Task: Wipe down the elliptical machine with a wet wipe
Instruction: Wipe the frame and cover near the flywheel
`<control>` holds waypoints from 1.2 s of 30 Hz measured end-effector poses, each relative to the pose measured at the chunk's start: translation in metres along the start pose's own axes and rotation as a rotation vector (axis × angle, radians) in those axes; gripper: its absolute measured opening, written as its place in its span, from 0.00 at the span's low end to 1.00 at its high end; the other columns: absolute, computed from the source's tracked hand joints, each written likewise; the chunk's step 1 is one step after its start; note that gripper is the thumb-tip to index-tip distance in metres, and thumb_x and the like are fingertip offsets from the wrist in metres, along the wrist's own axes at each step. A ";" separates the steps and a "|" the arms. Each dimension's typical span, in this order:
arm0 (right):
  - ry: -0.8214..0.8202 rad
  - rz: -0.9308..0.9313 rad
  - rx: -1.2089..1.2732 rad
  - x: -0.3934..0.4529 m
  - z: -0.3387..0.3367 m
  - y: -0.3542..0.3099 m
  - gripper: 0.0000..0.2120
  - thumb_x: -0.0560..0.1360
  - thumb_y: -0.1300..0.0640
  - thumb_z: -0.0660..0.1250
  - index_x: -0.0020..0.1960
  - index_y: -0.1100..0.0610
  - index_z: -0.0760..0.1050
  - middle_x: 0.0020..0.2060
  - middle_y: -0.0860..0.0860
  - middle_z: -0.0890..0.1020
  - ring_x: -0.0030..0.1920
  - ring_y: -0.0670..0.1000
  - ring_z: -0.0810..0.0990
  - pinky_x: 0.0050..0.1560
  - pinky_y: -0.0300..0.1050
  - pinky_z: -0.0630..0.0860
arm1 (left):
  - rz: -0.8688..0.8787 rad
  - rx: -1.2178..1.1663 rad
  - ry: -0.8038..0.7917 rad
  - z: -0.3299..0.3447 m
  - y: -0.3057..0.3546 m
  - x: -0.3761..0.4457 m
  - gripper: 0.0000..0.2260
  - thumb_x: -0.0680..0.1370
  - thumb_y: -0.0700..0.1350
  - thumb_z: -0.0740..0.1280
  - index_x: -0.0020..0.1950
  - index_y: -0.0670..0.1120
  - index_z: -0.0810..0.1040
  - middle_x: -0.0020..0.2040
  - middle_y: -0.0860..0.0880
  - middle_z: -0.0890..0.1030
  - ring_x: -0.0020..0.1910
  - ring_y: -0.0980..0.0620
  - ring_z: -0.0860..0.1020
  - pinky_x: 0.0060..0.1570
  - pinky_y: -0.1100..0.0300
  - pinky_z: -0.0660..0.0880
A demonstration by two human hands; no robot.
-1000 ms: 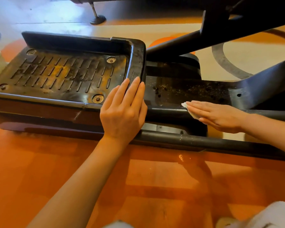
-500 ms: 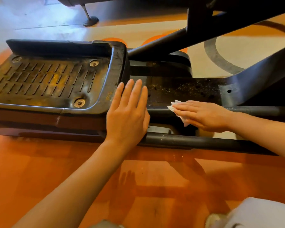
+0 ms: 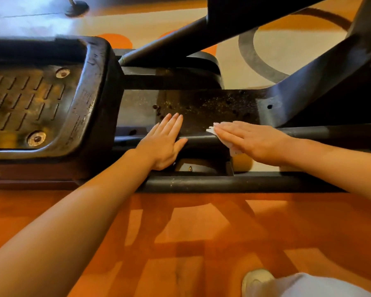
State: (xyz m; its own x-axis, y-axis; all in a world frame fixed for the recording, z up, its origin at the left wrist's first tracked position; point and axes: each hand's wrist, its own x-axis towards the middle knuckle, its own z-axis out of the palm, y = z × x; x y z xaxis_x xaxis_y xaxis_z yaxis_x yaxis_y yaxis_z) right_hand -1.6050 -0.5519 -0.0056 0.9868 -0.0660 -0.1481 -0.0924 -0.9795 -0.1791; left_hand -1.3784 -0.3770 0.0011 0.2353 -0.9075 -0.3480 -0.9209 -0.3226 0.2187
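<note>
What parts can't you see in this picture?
- Wipe: head view, mostly hidden under the flat right hand; only its edges peek out.
- Pedal: cut off by the left edge.
- Upper frame bars: cut off by the top edge.
- Rail: partly covered by the left hand.
- Shoe: cut off by the bottom edge and blurred.

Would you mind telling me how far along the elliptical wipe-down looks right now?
Nothing visibly finished. In hand: right hand presses the wet wipe flat on the rail; left hand braces alongside. Left: speckled plate and grimy pedal.
</note>
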 end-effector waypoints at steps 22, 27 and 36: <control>0.111 0.099 -0.189 -0.077 0.001 0.049 0.33 0.76 0.61 0.67 0.77 0.60 0.56 0.70 0.59 0.69 0.69 0.56 0.69 0.69 0.47 0.63 | 0.455 0.228 0.124 0.012 0.003 0.024 0.31 0.81 0.62 0.38 0.79 0.46 0.48 0.79 0.44 0.55 0.77 0.49 0.52 0.73 0.53 0.51; 0.187 -0.169 -0.270 -0.010 0.022 0.018 0.27 0.79 0.64 0.56 0.77 0.63 0.55 0.75 0.60 0.62 0.74 0.57 0.62 0.74 0.51 0.60 | 0.592 0.394 0.153 0.020 -0.006 0.034 0.26 0.83 0.53 0.48 0.79 0.44 0.52 0.78 0.43 0.56 0.76 0.43 0.58 0.71 0.44 0.60; 0.116 -0.004 -0.364 -0.116 0.005 0.077 0.30 0.76 0.69 0.56 0.77 0.62 0.56 0.74 0.61 0.63 0.70 0.60 0.67 0.68 0.55 0.68 | 0.675 0.404 0.152 0.020 -0.010 0.038 0.27 0.83 0.50 0.49 0.81 0.47 0.44 0.79 0.44 0.56 0.77 0.47 0.58 0.75 0.53 0.54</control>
State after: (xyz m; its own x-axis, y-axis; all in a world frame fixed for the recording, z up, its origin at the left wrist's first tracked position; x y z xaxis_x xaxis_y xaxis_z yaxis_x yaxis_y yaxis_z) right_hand -1.7272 -0.6185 -0.0071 0.9975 -0.0624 -0.0334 -0.0553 -0.9819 0.1810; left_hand -1.3670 -0.4029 -0.0326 -0.3998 -0.9082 -0.1238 -0.9141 0.4050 -0.0194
